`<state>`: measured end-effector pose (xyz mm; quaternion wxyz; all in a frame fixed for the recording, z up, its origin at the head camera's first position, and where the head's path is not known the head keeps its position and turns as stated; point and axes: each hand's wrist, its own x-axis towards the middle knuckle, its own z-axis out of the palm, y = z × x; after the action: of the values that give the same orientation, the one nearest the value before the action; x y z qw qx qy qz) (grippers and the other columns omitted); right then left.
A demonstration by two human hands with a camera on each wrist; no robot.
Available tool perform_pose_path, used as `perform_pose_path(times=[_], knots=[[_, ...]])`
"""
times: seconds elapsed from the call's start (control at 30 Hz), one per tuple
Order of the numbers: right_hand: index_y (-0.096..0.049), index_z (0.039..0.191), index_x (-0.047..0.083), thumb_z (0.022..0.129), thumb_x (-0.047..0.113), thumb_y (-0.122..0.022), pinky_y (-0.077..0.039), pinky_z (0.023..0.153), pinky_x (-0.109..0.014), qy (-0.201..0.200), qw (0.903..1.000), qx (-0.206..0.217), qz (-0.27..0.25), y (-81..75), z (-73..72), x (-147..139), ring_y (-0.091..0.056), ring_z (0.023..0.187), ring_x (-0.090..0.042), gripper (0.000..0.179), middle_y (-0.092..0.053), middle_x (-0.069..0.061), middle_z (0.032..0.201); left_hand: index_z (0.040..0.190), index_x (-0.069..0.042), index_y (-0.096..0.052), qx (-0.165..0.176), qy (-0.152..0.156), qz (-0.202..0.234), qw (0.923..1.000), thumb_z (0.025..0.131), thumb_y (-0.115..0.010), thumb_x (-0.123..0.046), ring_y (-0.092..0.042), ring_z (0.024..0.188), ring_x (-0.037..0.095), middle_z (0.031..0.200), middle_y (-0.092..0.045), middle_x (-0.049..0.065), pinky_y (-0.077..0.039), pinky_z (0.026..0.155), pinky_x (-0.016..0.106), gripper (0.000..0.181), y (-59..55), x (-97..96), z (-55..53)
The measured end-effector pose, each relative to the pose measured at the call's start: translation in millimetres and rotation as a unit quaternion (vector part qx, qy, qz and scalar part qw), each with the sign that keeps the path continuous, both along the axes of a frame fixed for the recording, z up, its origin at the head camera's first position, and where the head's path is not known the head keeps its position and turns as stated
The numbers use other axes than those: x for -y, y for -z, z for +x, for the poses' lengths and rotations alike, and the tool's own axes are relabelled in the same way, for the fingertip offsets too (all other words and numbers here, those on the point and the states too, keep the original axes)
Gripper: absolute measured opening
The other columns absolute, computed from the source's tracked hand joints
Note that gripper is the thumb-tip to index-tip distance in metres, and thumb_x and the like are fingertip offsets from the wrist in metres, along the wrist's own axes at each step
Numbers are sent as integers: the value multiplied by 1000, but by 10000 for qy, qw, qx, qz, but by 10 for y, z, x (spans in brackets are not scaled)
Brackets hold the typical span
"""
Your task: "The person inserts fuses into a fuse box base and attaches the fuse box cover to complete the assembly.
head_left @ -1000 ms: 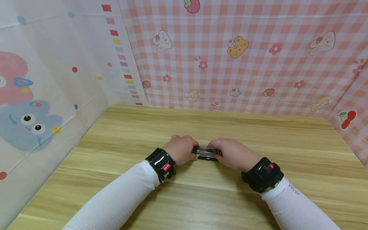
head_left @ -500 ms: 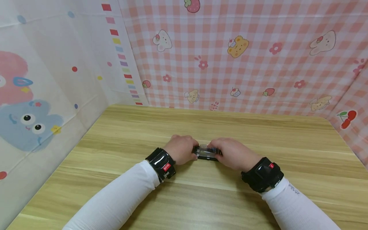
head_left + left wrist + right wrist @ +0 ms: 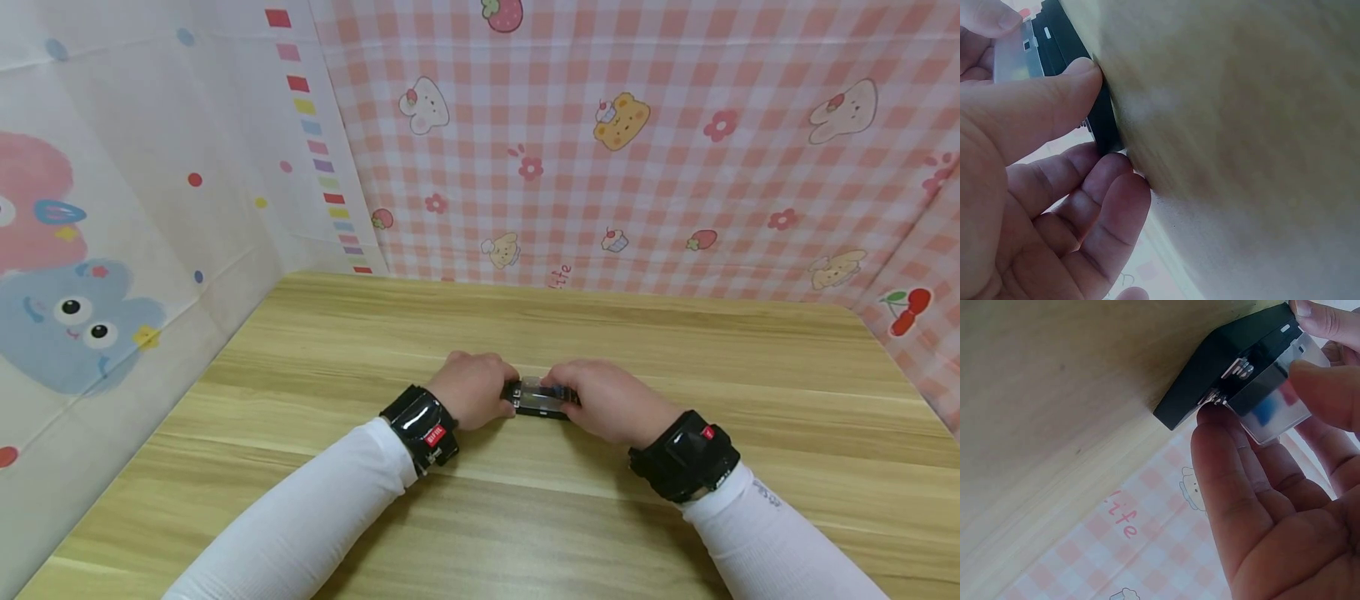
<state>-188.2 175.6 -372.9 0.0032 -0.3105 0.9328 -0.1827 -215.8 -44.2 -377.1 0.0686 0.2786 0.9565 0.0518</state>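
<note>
A small black block (image 3: 1229,356) with metal screw terminals (image 3: 1241,369) and a clear plastic cover (image 3: 536,397) lies on the table between the hands. In the left wrist view the left hand (image 3: 468,390) pinches the block's left end, thumb on the near side and fingers on the far side. The right hand (image 3: 611,402) holds the clear cover toward the block's right end. Its thumb presses the near side in the right wrist view, its fingers the far side. Blurred red and blue show through the cover. Whether the cover is fully seated, I cannot tell.
The wood-grain table (image 3: 480,517) extends around both hands. Behind it hangs a pink checked cloth (image 3: 562,200), and a white printed cloth (image 3: 150,275) hangs at the left. Black straps (image 3: 686,457) wrap both wrists.
</note>
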Motion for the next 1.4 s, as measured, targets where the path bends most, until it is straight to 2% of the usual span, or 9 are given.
perform_pose_path(times=[0.47,0.83,1.03,1.4], knots=[[-75,111,15,90,2,-79,-58,83,-36,36,10000,-55,3,-4,11,23,-66,89,-9,25,-77,3,104,113,-21,-77,-6,-17,16,10000,90,-83,-38,-64,88,11,105,-75,-6,-45,103,47,29,-3,4,0],[-74,107,15,89,1,-80,-55,76,-33,24,9998,-152,87,-11,28,37,-62,83,-9,24,-75,2,100,118,-22,-77,5,-29,-21,10000,90,-83,-39,-66,94,12,110,-76,-4,-44,104,47,32,-3,0,3],[-73,107,15,89,1,-81,-56,77,-34,25,9997,-209,137,2,20,36,-64,85,-9,25,-76,2,101,117,-21,-77,3,-42,1,10000,90,-83,-38,-66,95,12,111,-76,-4,-44,104,47,33,2,2,2],[-72,113,15,90,3,-80,-56,80,-36,234,9996,67,123,1,20,46,-63,87,-11,27,-74,2,102,118,-21,-77,31,-38,-79,10000,90,-83,-40,-65,91,12,108,-76,-5,-45,105,48,35,-2,5,-20]])
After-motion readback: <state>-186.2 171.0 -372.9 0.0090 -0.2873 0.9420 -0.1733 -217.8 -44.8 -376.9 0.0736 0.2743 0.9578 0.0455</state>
